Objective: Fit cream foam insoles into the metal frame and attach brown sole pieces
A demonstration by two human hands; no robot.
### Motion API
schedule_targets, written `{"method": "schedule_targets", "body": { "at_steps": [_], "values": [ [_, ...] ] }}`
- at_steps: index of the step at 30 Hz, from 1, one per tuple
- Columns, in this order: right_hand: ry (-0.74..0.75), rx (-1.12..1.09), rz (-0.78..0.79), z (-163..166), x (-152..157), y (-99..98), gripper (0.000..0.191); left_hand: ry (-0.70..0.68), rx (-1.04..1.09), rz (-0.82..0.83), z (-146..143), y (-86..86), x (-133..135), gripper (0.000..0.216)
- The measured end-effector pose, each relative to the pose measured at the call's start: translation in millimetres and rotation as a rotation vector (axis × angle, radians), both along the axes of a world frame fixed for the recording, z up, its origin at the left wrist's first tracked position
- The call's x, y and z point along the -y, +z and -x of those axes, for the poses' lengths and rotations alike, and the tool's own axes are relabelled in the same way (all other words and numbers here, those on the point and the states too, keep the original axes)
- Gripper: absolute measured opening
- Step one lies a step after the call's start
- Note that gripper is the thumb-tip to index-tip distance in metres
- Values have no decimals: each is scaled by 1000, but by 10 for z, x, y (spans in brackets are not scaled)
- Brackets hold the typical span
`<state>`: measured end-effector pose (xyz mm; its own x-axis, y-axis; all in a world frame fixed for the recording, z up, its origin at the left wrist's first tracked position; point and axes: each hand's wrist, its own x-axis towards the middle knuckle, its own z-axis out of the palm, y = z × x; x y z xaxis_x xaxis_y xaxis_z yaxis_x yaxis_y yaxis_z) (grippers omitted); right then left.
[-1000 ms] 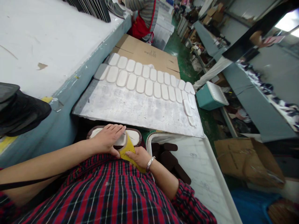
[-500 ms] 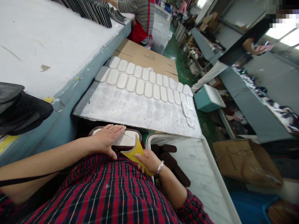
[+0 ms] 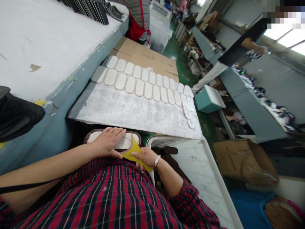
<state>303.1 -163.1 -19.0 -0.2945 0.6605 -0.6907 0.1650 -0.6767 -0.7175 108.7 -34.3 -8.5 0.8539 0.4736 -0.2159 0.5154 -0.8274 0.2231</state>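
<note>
1. Low in the head view, the white pad (image 3: 123,143) lies at ten o'clock from our right hand (image 3: 146,157), its long axis running roughly nine to three; our left hand (image 3: 108,141), nearer, rests flat across it, fingers extended.
2. Our right hand grasps the yellow scraper (image 3: 135,147), which overlaps the pad's three-o'clock end.
3. Our left hand hides the pad's middle; we cannot tell whether the scraper touches it.
</note>
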Motion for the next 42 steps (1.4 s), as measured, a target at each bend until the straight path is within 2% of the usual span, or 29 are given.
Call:
{"method": "schedule_targets", "body": {
  "at_steps": [4, 10, 15, 21, 25, 29, 32, 34, 37, 39, 42],
  "values": [
    [-28, -25, -34, -66, 155, 8, 31, -16, -7, 5, 37, -14, 27, 112],
    [-64, -51, -31, -199, 396, 7, 36, -14, -41, 11, -16, 10, 92, 124],
    [0, -45, -29, -232, 215, -57, 36, -6, -8, -2, -156, -13, 137, 126],
    [88, -68, -14, -368, -45, -55, 36, -1, 15, -31, -218, -45, 122, 112],
    [75, -85, -34, -393, -30, -25, 38, -14, 6, -13, -173, -47, 100, 109],
    [-41, -108, -63, -521, 283, 29, 42, -37, -15, 9, 62, -55, 0, 117],
    [-189, -100, -75, -637, 587, 9, 47, 22, -57, 1, 242, -55, -84, 121],
    [-232, -114, -62, -631, 722, -48, 49, 51, -84, -3, 275, -45, -106, 120],
    [-224, -151, -70, -462, 768, -122, 48, 58, -97, 10, 198, -19, -97, 114],
    [-281, -158, -124, -303, 720, -108, 45, 49, -92, 28, 127, -5, -94, 109],
    [-591, -247, -260, -113, 582, 17, 36, 23, -80, 64, 85, 4, -119, 104]
  ]
}}
